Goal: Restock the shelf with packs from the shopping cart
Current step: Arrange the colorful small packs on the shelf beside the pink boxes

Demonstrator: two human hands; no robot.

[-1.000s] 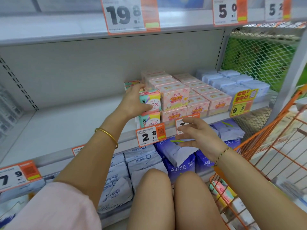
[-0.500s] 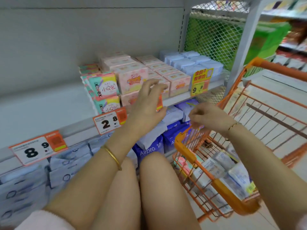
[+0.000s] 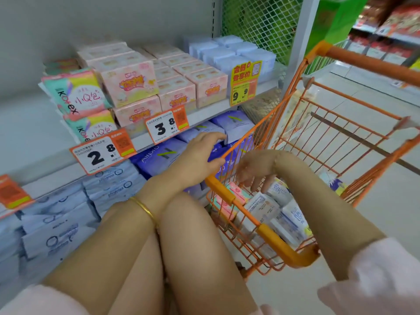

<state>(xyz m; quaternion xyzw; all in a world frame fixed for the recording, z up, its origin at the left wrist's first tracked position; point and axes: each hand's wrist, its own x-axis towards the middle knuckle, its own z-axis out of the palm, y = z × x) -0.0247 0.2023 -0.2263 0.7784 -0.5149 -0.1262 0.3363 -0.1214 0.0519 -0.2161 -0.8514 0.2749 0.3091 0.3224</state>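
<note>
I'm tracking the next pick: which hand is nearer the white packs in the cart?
Right. The right hand hangs just above the white packs; the left hand is outside the cart rim.

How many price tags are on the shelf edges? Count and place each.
4: 2.8 tag below the Kotex packs, 3.8 tag below the pink boxes, yellow 9.9 tag near the cart, one orange tag cut off far left; more may lie out of frame.

Shelf free L of Kotex packs; cart top open.

Pale pink sleeves and a gold bangle are worn
</note>
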